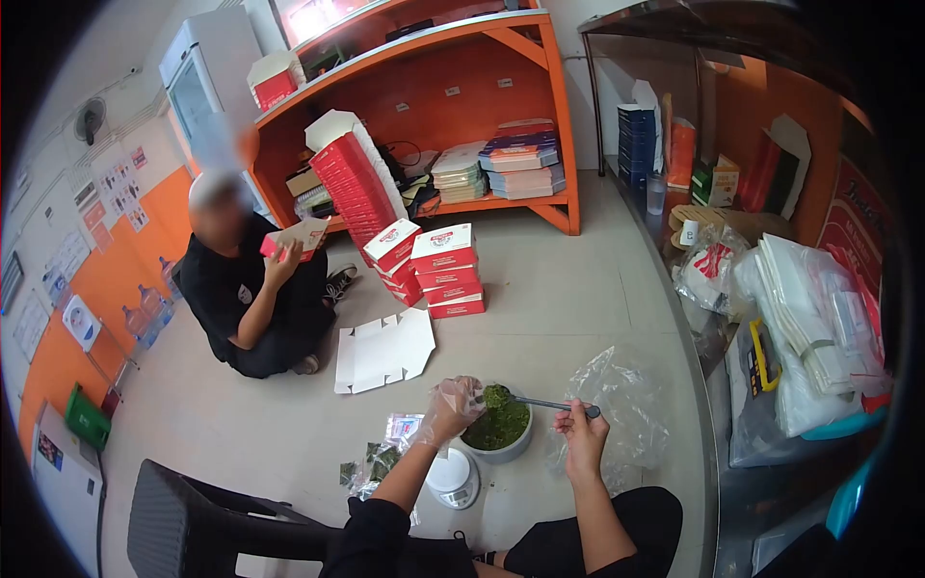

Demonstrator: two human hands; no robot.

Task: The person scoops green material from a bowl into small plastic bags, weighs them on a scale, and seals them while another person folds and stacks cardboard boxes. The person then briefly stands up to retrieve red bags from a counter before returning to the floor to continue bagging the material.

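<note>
My right hand point(584, 441) is closed around the dark handle of a spoon point(551, 403). The spoon's bowl carries a clump of chopped green stuff point(497, 395) above a round white tub point(501, 457), which holds more of the same. My left hand point(453, 408), covered in clear plastic, is beside the loaded spoon at the tub's left rim. Its fingers are curled; what they grip is hidden by the plastic. Just below the tub stands a white kitchen scale point(451, 474). Small clear packets with green filling point(382, 462) lie left of the scale.
A crumpled clear plastic bag point(617, 409) spreads right of the tub. Another person point(241, 279) sits on the floor, holding a red and white box point(306, 237). Stacked boxes point(449, 272) and a flat white carton point(383, 353) are ahead. A dark stool point(207, 511) stands left.
</note>
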